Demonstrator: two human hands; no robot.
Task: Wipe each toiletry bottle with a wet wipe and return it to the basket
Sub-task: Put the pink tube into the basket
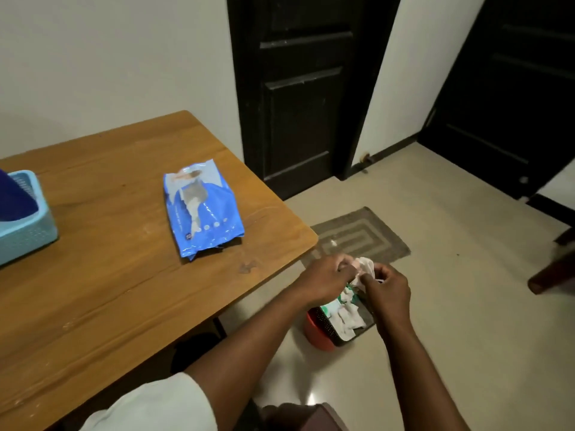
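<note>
White wipe (364, 268), crumpled, is caught between both hands off the tabletop's (124, 275) near corner. Left hand (326, 276) has its fingers curled on the wipe's left side; right hand (389, 289) pinches its right side with curled fingers, and the two hands almost touch. Straight beneath those fingers, on the floor, stands a bin (329, 329) with a red body and dark mesh rim, holding used white wipes. Up left of the fingers, the blue wipe pack (203, 209) lies flat on the wood. Far left of the fingers, at the frame edge, sits the pale blue basket (26, 225), with a dark blue bottle (14, 197) standing in it. Beyond the fingers, a grey mat (361, 237) lies on the floor before a dark door (298, 88).
</note>
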